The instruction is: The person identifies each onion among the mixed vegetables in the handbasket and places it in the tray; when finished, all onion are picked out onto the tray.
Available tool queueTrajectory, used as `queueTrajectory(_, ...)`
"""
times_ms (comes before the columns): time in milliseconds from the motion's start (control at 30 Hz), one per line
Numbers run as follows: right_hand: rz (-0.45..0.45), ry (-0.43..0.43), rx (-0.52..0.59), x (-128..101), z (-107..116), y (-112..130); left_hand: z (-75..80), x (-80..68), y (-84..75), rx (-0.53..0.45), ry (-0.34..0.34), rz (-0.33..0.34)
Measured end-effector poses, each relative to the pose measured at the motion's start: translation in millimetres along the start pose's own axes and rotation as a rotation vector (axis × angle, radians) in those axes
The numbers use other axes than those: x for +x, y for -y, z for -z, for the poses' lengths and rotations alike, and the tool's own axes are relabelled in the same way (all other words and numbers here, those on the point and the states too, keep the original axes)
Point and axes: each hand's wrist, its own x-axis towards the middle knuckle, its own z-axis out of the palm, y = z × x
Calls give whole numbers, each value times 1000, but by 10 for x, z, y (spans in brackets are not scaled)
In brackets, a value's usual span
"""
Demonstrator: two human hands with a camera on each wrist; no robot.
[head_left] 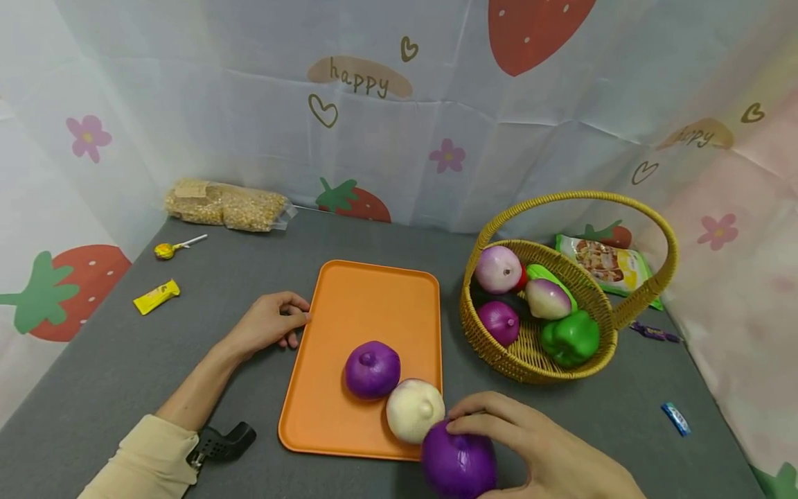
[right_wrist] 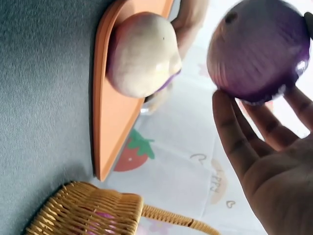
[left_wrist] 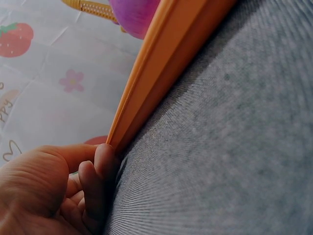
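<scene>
We see the right hand (head_left: 548,450) gripping a purple onion (head_left: 459,463) with fingers curled over it, at the near right corner of the orange tray (head_left: 368,305), just beside a white onion (head_left: 414,410) that lies on the tray next to a second purple onion (head_left: 372,369). The left hand (head_left: 269,324) rests at the tray's left edge, its curled fingers (left_wrist: 100,166) touching the rim. By the tray's right edge the wicker basket (head_left: 530,360) holds a pink onion (head_left: 497,269), a dark purple onion (head_left: 499,322), a pale turnip-like vegetable (head_left: 547,299) and a green pepper (head_left: 570,337).
</scene>
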Motion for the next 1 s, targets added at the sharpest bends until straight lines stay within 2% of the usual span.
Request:
queueTrajectory(100,35,58,11,16,-21,-8,-1,0,-2,5,-3,5)
queueTrajectory(233,-11,125,15,22,-54,-29,-3,-7,-11,4,-3,8)
queueTrajectory(500,-42,148,-112,46,-166,-117,-3,-1,-6,6,-6,-6)
queueTrajectory(767,-32,43,-272,94,-267,-139,-3,25,16,7,-5,8)
queueTrajectory(900,-9,-6,-285,144,-320,-187,-2,28,19,6,-4,13)
queueTrajectory(1000,53,-74,-312,192,-366,-248,-1,21,12,4,-2,7)
